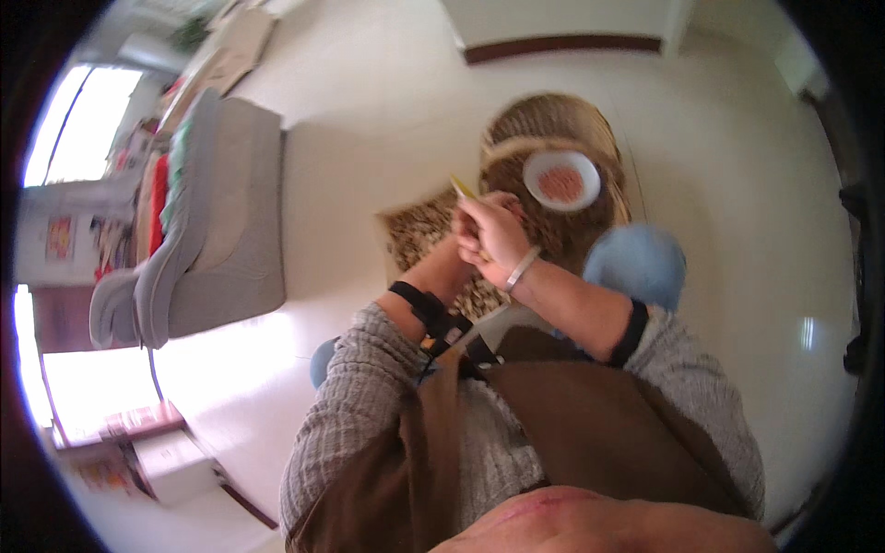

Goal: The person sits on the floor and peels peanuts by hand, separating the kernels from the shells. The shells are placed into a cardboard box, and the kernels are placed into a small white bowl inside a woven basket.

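Observation:
My right hand [494, 238], with a pale bangle at the wrist, is closed around a slim yellow-tipped tool [462, 186]; blur hides what kind it is. My left hand [510, 200] reaches in behind the right one, so only part of it shows, and its grip is hidden. Below both hands, a shallow cardboard box [382, 231] holds many light-brown pieces that look like peanut shells [418, 231]. Just beyond them stands a round wicker basket [553, 114] with brown contents. On it rests a white bowl [531, 176] of small reddish kernels [561, 184].
Pale glossy floor [366, 104] surrounds the work spot. A grey sofa [238, 207] with cushions stands to the left. At the top is a white wall [560, 21] with a dark skirting board [563, 45]. My blue-clad knee [636, 263] is beside the basket.

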Available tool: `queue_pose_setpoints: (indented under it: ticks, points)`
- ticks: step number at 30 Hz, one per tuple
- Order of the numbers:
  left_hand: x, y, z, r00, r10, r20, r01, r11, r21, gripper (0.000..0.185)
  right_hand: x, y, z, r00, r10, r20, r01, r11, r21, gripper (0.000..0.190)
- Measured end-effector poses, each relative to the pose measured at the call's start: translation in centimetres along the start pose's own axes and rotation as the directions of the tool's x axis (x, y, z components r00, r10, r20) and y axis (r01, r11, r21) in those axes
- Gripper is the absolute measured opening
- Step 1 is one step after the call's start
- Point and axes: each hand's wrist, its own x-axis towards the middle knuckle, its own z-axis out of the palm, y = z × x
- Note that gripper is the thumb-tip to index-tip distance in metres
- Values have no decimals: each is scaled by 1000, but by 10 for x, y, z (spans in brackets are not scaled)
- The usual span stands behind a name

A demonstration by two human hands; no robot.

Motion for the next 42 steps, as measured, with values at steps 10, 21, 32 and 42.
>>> queue_pose_setpoints:
  ticks: [10, 21, 32, 42]
  points:
    - [-17, 6, 76, 993, -119, -7, 116, 978, -173, 25, -3, 6, 8, 999, 31, -29, -30, 999, 9, 24]
    - [-33, 51, 71, 996, -79, -41, 81, 995, 52, 55, 2, 11, -1, 1000, -1, -21, 1, 1000, -3, 25]
    - [-211, 77, 14, 795, 530, 296, -423, 135, 896, 25, 11, 53, -8, 994, -6, -107, -34, 929, -369, 44]
    - [-232, 43, -7, 715, 691, 101, -427, 319, 846, 13, 11, 68, -24, 984, 165, 61, -105, 830, -548, 37]
